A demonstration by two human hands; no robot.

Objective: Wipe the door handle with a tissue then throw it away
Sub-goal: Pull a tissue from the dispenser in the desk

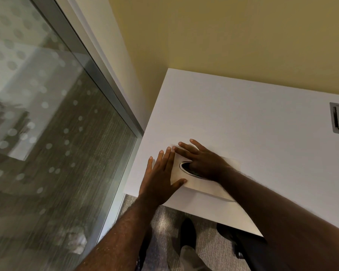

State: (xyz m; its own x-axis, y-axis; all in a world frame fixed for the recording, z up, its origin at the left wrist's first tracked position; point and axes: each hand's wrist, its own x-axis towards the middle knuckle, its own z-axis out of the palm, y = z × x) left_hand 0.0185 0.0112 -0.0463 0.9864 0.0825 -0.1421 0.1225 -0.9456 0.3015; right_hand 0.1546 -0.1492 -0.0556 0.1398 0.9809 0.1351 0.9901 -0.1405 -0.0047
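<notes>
A flat white tissue box (204, 184) lies near the front left corner of the white bench (243, 114), its dark oval slot (186, 166) facing up. The left hand (160, 178) lies open and flat, palm down, pressing the box's left end, thumb along its front edge; it grips nothing. The right hand (202, 161) rests across the top of the box with fingers spread and extended past its far edge, the heel covering part of the slot. Whether a tissue is pinched beneath it I cannot tell; a faint blur near the fingertips may be a sheet, but it is unclear. No door handle shows in this view; a glass partition (57, 124) stands to the left of the box.

Risks, as I judge them: the box is light and sits close to the bench edge, so a quick pull could drag it off unless the left hand keeps it down. A hasty tug may also tear the tissue or bring out several at once.
</notes>
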